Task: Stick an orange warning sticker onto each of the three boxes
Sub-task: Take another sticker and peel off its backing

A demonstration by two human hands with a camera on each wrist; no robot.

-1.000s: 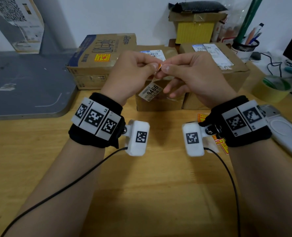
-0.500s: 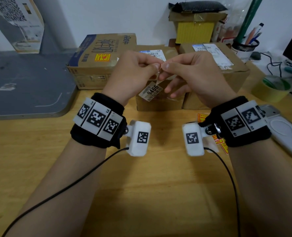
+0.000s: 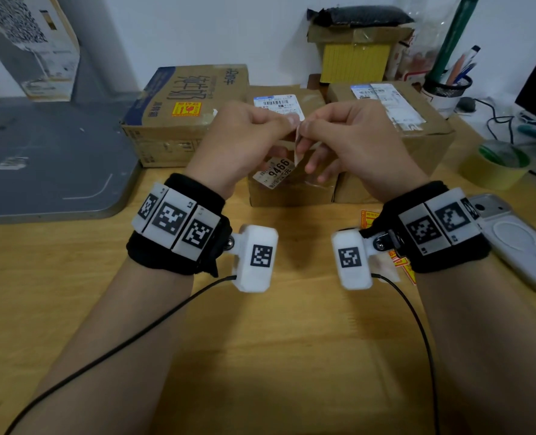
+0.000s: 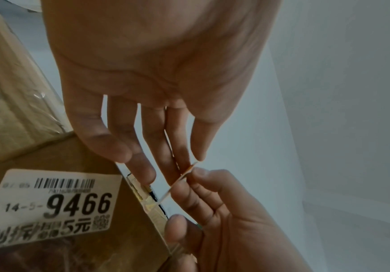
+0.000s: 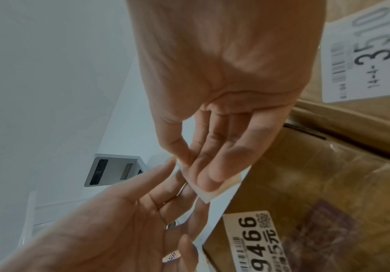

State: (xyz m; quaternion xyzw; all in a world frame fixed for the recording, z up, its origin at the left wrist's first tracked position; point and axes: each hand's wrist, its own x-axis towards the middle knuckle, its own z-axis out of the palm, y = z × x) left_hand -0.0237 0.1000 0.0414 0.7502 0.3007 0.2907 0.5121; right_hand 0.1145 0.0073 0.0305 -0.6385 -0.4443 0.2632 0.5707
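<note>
Three cardboard boxes stand in a row at the back of the wooden table. The left box [image 3: 166, 120] carries an orange sticker [image 3: 186, 108] on its top. Above the middle box [image 3: 292, 193] [image 4: 84, 150] [image 5: 317, 184], my left hand [image 3: 287, 122] [image 4: 189, 162] and right hand [image 3: 307, 128] [image 5: 189, 165] meet. Between them they pinch one small orange sticker on its white backing paper [image 3: 298, 146] [image 4: 184, 173] [image 5: 210, 193]. My left fingertips hold its orange top edge; my right thumb and fingers hold the white backing. The right box [image 3: 423, 136] [image 5: 352, 114] stands beside it.
More orange stickers [image 3: 368, 218] lie on the table under my right wrist. A phone [image 3: 518, 240] and a tape roll [image 3: 496, 167] sit at the right. A pen cup [image 3: 445, 89] and a yellow box [image 3: 354, 61] stand behind; a grey mat [image 3: 40, 158] lies left.
Both hands stay above the middle box. The orange face seen between my fingertips a second ago has turned, and the white backing now hangs down between my hands.
</note>
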